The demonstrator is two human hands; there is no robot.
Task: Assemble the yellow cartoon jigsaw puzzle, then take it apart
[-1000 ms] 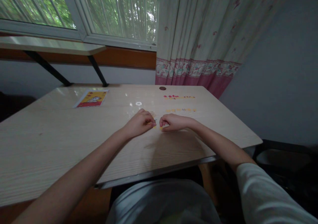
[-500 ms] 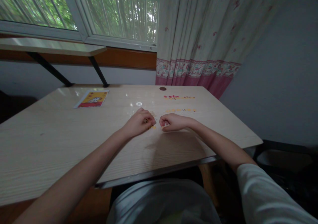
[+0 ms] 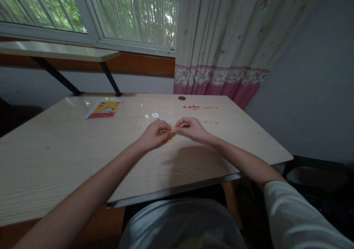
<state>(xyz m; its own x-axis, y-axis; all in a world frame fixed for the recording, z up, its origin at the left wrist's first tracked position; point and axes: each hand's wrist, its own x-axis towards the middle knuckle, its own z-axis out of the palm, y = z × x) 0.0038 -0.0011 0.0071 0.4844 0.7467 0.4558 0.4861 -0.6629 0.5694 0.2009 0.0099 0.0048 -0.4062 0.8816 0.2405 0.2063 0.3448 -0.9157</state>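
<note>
My left hand (image 3: 156, 134) is closed in a pinch on small yellow jigsaw pieces (image 3: 162, 131) with dark marks, just above the desk. Fingertips of my right hand (image 3: 193, 127) meet it from the right and pinch a yellow jigsaw piece (image 3: 173, 128) at the same spot. Exactly how the pieces join is too small to tell. Below my left fingers, a few loose yellow pieces (image 3: 169, 140) lie on the wood. Beyond my right hand runs a row of yellow pieces (image 3: 211, 122), partly hidden by that hand.
A row of red and yellow pieces (image 3: 193, 107) lies farther back on the desk (image 3: 83, 157). At the back left is a yellow and red picture card (image 3: 103, 109). A raised shelf (image 3: 58, 51) on black supports, a window and a curtain (image 3: 221, 68) stand behind.
My right hand has moved up and left, from apart near the desk to touching my left fingertips. The left hand has hardly moved. More yellow shows between the fingers now.
</note>
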